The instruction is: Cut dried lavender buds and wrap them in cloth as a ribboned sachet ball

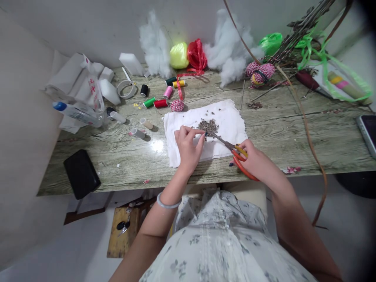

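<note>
My right hand point(255, 158) grips a pair of scissors point(225, 141) with orange and yellow handles. Their blades point left and reach to the edge of a small pile of dried brown plant bits point(209, 126). Thumb and forefinger of my left hand point(189, 145) are pinched together by the scissor tips. What they hold is too small to make out. Under the pile and both hands' fingertips lies a white cloth point(176, 121) with ragged edges; a few loose brown bits are scattered on it.
Behind the cloth are a red-and-white twine ball point(177, 105), several thread spools point(160, 103) and cotton stuffing point(157, 47). Small white tubes point(137, 133) and a black case point(82, 173) lie left. Dry stems point(289, 43) and a long brown strip point(305, 121) are right, with a phone point(368, 133).
</note>
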Demonstrator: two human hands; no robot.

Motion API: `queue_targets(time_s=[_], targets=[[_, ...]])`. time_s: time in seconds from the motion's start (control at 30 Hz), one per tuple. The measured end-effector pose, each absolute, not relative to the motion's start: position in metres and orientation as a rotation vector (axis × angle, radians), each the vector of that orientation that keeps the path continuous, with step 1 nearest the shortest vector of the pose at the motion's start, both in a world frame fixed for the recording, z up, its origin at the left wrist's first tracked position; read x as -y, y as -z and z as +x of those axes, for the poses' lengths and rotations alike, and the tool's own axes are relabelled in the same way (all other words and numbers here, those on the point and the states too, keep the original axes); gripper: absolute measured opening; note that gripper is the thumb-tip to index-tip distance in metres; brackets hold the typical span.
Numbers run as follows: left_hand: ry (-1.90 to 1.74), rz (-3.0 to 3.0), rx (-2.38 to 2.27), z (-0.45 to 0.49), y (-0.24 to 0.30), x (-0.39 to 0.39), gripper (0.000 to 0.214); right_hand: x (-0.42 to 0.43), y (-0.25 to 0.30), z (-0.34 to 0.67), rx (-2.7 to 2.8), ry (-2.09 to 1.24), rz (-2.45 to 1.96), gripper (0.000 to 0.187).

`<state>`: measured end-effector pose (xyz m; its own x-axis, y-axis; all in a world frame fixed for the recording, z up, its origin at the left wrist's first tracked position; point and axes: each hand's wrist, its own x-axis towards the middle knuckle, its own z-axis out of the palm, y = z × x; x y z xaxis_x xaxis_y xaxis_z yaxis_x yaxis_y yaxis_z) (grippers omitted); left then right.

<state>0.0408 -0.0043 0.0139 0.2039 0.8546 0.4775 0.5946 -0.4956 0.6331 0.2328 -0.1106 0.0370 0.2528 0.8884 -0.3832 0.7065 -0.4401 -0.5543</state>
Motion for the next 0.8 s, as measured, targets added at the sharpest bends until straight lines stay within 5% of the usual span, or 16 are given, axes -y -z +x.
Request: queue_targets(time_s=[0.8], targets=[[-1.173, 2.187, -1.355, 0.0415, -0.0152, 0.0059, 0.01, 0.1103, -0.0445, 0.23, 1.432, -1.052, -2.221, 0.032]])
